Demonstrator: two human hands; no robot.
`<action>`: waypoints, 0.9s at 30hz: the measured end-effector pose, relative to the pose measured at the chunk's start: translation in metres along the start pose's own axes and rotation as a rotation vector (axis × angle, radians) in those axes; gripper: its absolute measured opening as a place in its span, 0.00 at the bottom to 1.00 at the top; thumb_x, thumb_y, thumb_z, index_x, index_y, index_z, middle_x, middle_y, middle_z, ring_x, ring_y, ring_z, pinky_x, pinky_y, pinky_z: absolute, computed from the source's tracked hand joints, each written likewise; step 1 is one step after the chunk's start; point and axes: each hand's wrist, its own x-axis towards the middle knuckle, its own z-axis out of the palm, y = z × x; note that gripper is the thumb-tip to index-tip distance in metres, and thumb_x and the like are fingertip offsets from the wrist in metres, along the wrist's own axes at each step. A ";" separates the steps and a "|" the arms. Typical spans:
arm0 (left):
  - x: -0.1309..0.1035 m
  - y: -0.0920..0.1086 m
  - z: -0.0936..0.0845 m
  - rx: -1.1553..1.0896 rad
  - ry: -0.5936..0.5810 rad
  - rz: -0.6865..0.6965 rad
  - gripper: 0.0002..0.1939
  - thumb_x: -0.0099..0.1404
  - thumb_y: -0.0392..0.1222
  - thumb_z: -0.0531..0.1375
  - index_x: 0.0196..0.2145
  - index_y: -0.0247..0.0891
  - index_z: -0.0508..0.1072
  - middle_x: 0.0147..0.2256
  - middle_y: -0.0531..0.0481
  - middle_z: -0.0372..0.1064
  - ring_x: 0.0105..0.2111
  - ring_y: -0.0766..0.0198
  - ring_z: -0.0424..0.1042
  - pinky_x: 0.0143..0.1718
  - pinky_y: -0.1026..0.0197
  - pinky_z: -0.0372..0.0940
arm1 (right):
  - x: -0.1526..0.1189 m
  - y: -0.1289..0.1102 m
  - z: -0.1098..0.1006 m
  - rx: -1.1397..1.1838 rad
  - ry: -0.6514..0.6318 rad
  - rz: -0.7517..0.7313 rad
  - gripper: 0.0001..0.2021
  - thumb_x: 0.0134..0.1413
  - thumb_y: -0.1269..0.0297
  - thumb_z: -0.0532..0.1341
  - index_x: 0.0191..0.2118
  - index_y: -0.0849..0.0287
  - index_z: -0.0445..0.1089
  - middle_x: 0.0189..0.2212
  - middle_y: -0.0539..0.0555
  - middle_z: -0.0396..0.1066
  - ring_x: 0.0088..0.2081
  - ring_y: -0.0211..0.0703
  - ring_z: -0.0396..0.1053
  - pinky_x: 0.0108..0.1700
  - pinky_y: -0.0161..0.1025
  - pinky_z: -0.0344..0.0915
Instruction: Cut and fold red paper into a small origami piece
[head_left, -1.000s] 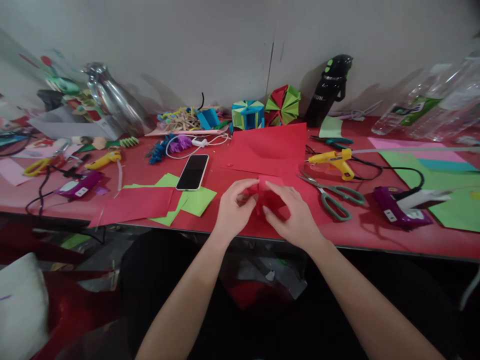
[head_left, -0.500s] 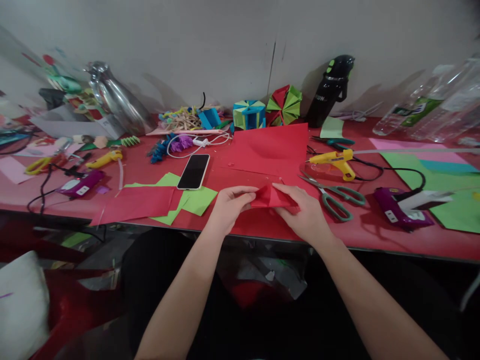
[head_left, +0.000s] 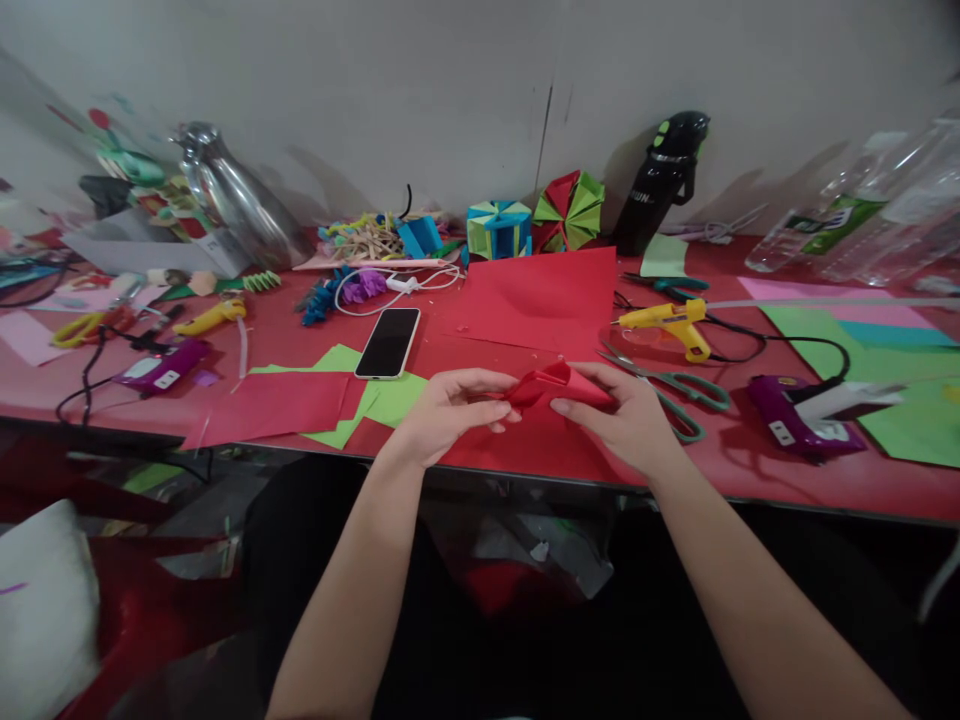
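Observation:
A folded piece of red paper [head_left: 556, 384] is held between my two hands, just above the table's front edge. Its upper side gapes, showing a fold inside. My left hand [head_left: 465, 408] pinches its left end between thumb and fingers. Around the right end curl the fingers of my right hand [head_left: 619, 412], the thumb pressing on the front. A large red sheet [head_left: 544, 300] lies flat behind the hands. Green-handled scissors [head_left: 694, 388] rest just right of my right hand, partly covered by it.
Left of my hands are a phone [head_left: 388, 343], green paper [head_left: 401, 398] and red sheets [head_left: 274, 408]. A yellow glue gun [head_left: 667, 325] and a purple power strip [head_left: 806, 415] lie at right. Along the wall stand paper models [head_left: 499, 230], a black bottle [head_left: 660, 185] and a steel jug [head_left: 236, 195].
The red paper has turned from lying flatter to standing with its top folds parted. My left hand has shifted slightly left, and my right hand has moved a little right, over the scissors' handle.

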 end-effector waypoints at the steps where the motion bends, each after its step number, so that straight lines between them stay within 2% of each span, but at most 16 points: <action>1: -0.001 0.001 -0.001 0.053 0.005 0.012 0.13 0.55 0.37 0.70 0.40 0.39 0.81 0.28 0.47 0.78 0.27 0.64 0.76 0.27 0.65 0.70 | 0.000 0.001 -0.001 0.048 -0.012 0.039 0.19 0.48 0.57 0.71 0.47 0.56 0.75 0.41 0.54 0.78 0.42 0.50 0.75 0.47 0.48 0.72; 3: -0.001 0.002 -0.004 0.153 0.023 0.046 0.13 0.57 0.38 0.69 0.41 0.39 0.81 0.26 0.49 0.76 0.22 0.69 0.70 0.22 0.67 0.65 | 0.000 0.002 -0.001 0.153 -0.018 0.104 0.20 0.47 0.57 0.71 0.46 0.56 0.75 0.41 0.54 0.78 0.41 0.50 0.75 0.45 0.48 0.72; 5: -0.001 0.003 -0.006 0.230 0.042 0.085 0.12 0.58 0.39 0.67 0.42 0.40 0.81 0.28 0.48 0.75 0.21 0.70 0.66 0.21 0.68 0.63 | 0.000 0.004 -0.001 0.243 -0.001 0.132 0.19 0.46 0.57 0.72 0.45 0.56 0.76 0.40 0.54 0.78 0.39 0.48 0.75 0.43 0.47 0.73; 9: -0.001 0.002 -0.005 0.344 0.076 0.182 0.14 0.58 0.41 0.68 0.43 0.42 0.80 0.40 0.46 0.77 0.30 0.67 0.72 0.31 0.65 0.68 | 0.000 0.007 0.001 0.332 0.022 0.149 0.18 0.45 0.58 0.73 0.43 0.56 0.77 0.39 0.54 0.77 0.39 0.46 0.75 0.44 0.46 0.73; 12: 0.000 -0.003 0.001 0.423 0.072 0.296 0.15 0.58 0.42 0.69 0.44 0.41 0.80 0.44 0.45 0.76 0.37 0.62 0.74 0.40 0.61 0.71 | 0.000 0.009 0.005 0.404 0.015 0.192 0.19 0.46 0.59 0.73 0.45 0.57 0.76 0.40 0.54 0.77 0.40 0.46 0.75 0.45 0.47 0.73; 18: 0.003 -0.012 0.011 0.523 0.187 0.505 0.12 0.61 0.42 0.67 0.44 0.42 0.81 0.40 0.46 0.76 0.39 0.61 0.75 0.41 0.61 0.71 | 0.000 0.016 0.013 0.517 0.020 0.239 0.17 0.49 0.57 0.71 0.45 0.56 0.75 0.39 0.54 0.78 0.39 0.48 0.77 0.45 0.48 0.75; 21: 0.004 -0.012 0.012 0.582 0.239 0.554 0.10 0.63 0.41 0.66 0.43 0.43 0.81 0.37 0.47 0.77 0.37 0.62 0.75 0.39 0.62 0.70 | -0.001 0.019 0.015 0.500 0.001 0.250 0.18 0.50 0.55 0.70 0.46 0.55 0.74 0.39 0.54 0.78 0.40 0.49 0.77 0.45 0.49 0.75; 27: 0.002 -0.010 0.012 0.655 0.251 0.605 0.08 0.66 0.39 0.63 0.43 0.41 0.81 0.34 0.48 0.76 0.34 0.64 0.75 0.36 0.62 0.68 | -0.003 0.016 0.015 0.468 -0.065 0.259 0.18 0.53 0.54 0.68 0.47 0.55 0.74 0.40 0.55 0.78 0.40 0.48 0.77 0.46 0.48 0.74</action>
